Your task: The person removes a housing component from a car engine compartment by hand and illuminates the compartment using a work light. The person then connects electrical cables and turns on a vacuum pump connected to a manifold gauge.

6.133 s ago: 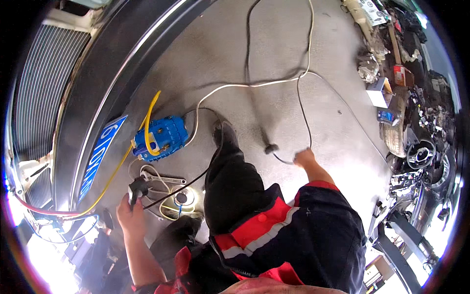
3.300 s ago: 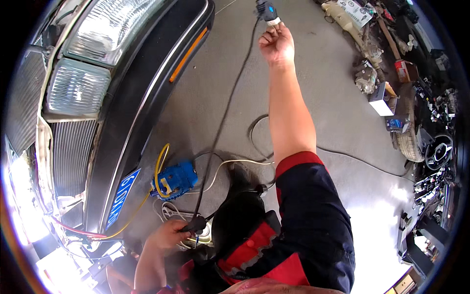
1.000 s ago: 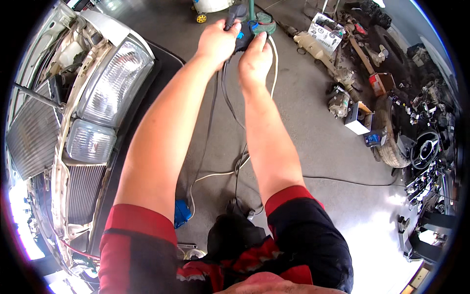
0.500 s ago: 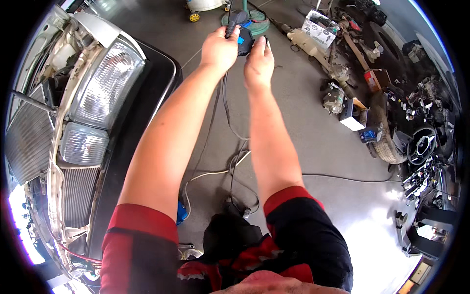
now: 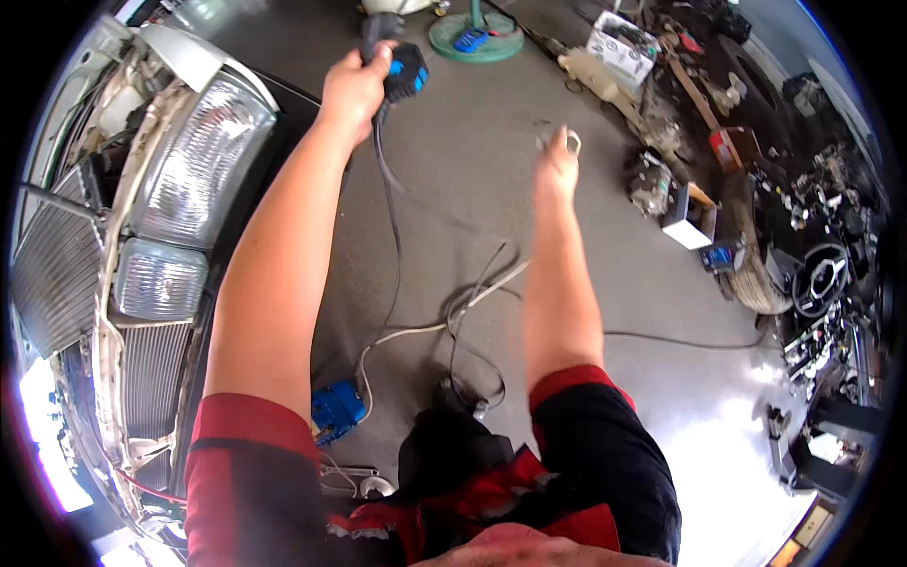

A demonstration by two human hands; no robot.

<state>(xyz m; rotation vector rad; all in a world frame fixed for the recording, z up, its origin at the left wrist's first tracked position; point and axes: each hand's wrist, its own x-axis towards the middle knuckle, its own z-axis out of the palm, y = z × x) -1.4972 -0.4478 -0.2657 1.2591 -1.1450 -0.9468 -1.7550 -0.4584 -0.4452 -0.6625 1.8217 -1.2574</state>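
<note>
My left hand (image 5: 354, 99) is closed around a black device with blue marks (image 5: 407, 72), held up at the top middle, right of the car's front corner. A dark grey, blurred part sticks up above my fingers, and dark cables (image 5: 385, 180) hang below the hand toward the floor. My right hand (image 5: 557, 175) is apart from it, out over the floor to the right, with its fingers curled in. A small pale ring-like shape (image 5: 574, 143) shows at its fingertips, too blurred to name.
At left stands a car front with a headlight (image 5: 205, 161) and a bumper. A blue case (image 5: 337, 412) lies near my feet, by tangled cables (image 5: 458, 307). A green round base (image 5: 475, 40) is at the top. Along the right are car parts, boxes (image 5: 690, 215) and a tire (image 5: 751, 255).
My hands have separated. The left has moved left with the black device, and the right has let go and moved right and nearer. More of the blue case shows.
</note>
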